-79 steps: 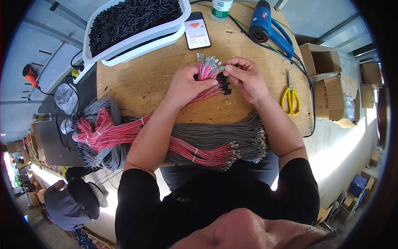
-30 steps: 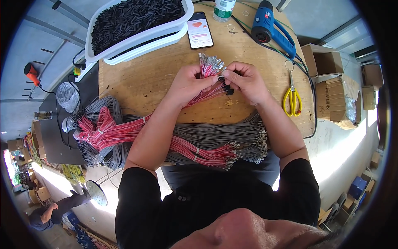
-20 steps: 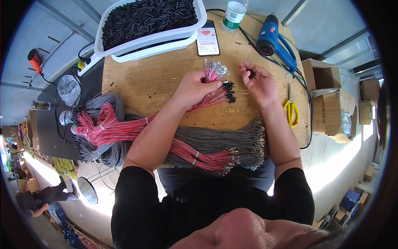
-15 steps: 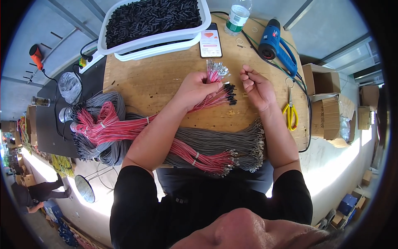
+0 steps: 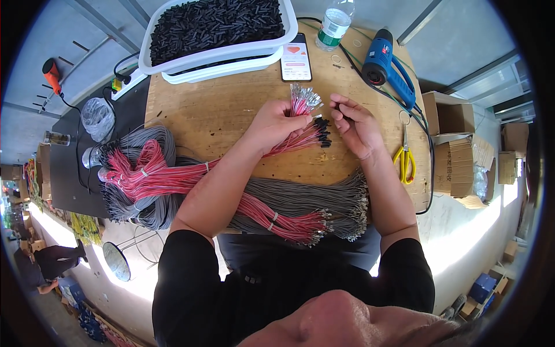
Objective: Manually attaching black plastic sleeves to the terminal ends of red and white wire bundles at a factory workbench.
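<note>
My left hand [image 5: 274, 126] is closed round a bunch of red wires [image 5: 299, 105], whose silvery metal terminals fan out above the fist. Below that fist, other wire ends with black sleeves [image 5: 324, 134] spread to the right. My right hand [image 5: 361, 130] is just right of the bunch, thumb and fingers pinched on what looks like a small black sleeve [image 5: 337, 107], mostly hidden by the fingers. Under my left forearm the red wires run to a tied red bundle [image 5: 151, 173]. Grey cables [image 5: 300, 194] and a second red bundle [image 5: 289, 221] lie along the near table edge.
A white tub [image 5: 222, 60] full of short black tubes stands at the back, beside a phone [image 5: 296, 58] and a water bottle [image 5: 334, 26]. A blue heat gun [image 5: 383, 63] and yellow-handled scissors [image 5: 406, 159] lie at right. Cardboard boxes [image 5: 454, 156] stand beyond the table.
My right hand has shifted slightly left and down, nearer the wire bunch, with its fingers pinched closer together. My left hand keeps its grip with hardly any movement.
</note>
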The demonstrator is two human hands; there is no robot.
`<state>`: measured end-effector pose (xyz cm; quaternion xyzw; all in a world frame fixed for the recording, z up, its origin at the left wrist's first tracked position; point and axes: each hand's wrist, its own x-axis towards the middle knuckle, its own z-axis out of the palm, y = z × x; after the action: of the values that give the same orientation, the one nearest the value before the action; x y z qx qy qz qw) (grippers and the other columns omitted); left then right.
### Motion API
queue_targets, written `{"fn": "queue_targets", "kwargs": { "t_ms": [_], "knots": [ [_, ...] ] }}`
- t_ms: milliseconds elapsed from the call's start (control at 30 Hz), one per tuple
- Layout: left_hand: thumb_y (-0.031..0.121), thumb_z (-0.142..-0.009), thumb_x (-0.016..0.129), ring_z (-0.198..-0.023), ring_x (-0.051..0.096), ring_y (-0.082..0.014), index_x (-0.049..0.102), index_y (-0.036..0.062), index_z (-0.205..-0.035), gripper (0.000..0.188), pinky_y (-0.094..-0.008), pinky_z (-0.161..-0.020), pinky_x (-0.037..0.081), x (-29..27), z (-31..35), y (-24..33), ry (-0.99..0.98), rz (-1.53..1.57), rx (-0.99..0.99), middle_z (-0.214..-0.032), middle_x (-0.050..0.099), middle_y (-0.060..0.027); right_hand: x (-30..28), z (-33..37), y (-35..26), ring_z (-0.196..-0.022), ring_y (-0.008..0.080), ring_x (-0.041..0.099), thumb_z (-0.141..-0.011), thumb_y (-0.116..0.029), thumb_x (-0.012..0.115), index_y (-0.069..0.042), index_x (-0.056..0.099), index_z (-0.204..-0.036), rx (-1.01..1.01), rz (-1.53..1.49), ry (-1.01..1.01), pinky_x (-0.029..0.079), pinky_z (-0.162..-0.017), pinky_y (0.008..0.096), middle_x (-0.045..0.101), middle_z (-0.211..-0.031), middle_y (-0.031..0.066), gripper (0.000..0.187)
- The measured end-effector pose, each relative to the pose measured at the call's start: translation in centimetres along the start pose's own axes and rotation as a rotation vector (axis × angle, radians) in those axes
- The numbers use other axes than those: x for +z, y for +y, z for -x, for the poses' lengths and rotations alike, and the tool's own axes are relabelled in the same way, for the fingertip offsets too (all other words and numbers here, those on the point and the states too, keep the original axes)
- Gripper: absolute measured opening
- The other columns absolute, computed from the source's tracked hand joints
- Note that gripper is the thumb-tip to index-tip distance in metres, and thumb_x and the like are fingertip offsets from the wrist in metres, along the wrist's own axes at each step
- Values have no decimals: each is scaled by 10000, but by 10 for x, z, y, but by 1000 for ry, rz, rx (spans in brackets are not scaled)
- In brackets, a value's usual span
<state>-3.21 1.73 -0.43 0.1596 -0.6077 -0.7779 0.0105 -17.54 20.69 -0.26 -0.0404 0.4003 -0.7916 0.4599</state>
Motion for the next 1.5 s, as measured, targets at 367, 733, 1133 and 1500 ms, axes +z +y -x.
{"fn": "queue_targets", "kwargs": {
  "t_ms": [367, 733, 1133, 1500],
  "knots": [
    [101, -893, 752, -692, 596, -87, 686, -5, -1018, 177, -239, -652, 493, 2, 0, -1, -13, 14, 3, -817, 658, -19, -13, -2, 3, -798, 140, 593, -979, -23, 576, -8, 600, -1129, -2, -44, -65, 494, -681, 226, 670, -972, 93, 153],
    [98, -892, 751, -687, 592, -88, 680, -1, -1000, 162, -242, -644, 486, 3, 0, 1, -20, 7, 15, -806, 651, -17, -18, -6, 3, -719, 95, 523, -1003, -125, 617, -10, 620, -1139, -97, -195, -56, 401, -561, 176, 663, -955, 83, 178],
    [108, -890, 753, -682, 597, -95, 682, -17, -987, 173, -250, -649, 496, 3, 2, 4, 3, 26, 4, -796, 652, -26, -18, 0, 7, -648, 53, 504, -993, -179, 652, -2, 672, -1113, 6, 57, -141, 354, -495, 157, 661, -848, 32, 216],
    [97, -893, 745, -680, 596, -102, 681, -16, -967, 149, -252, -647, 490, 2, 0, 1, -4, 27, 14, -787, 651, -33, 0, 7, 13, -706, 42, 539, -932, -32, 688, -40, 693, -1113, -100, 316, -79, 375, -585, 181, 718, -932, 42, 181]
  ]
}}
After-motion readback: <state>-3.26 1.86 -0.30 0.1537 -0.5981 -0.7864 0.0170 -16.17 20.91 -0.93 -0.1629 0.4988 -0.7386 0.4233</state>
